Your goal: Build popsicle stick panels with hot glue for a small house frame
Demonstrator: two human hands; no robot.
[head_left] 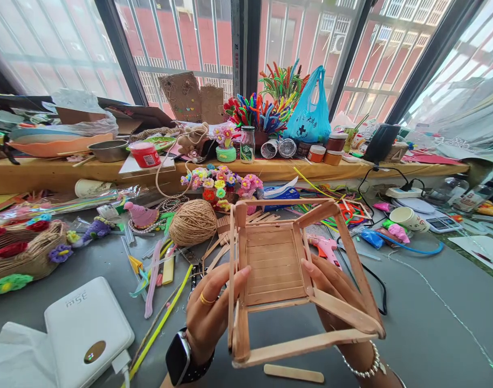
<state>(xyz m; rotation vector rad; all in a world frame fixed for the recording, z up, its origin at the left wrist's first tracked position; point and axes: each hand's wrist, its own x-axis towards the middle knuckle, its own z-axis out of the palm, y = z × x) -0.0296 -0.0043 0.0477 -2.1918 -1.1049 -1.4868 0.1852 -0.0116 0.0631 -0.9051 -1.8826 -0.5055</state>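
The left hand point(208, 318) grips the left wall of a box frame of wooden craft sticks point(282, 275), its fingers point(226, 280) curled onto the edge; the right hand point(331, 293) reaches under the right wall, fingers point(311, 269) pressed against it, so the frame is held tilted above the grey desk point(424, 334). A loose craft stick point(294, 373) lies on the desk just below both hands; a ball of twine point(192, 222) sits beyond the left fingers, a white power bank point(87, 328) well to their left.
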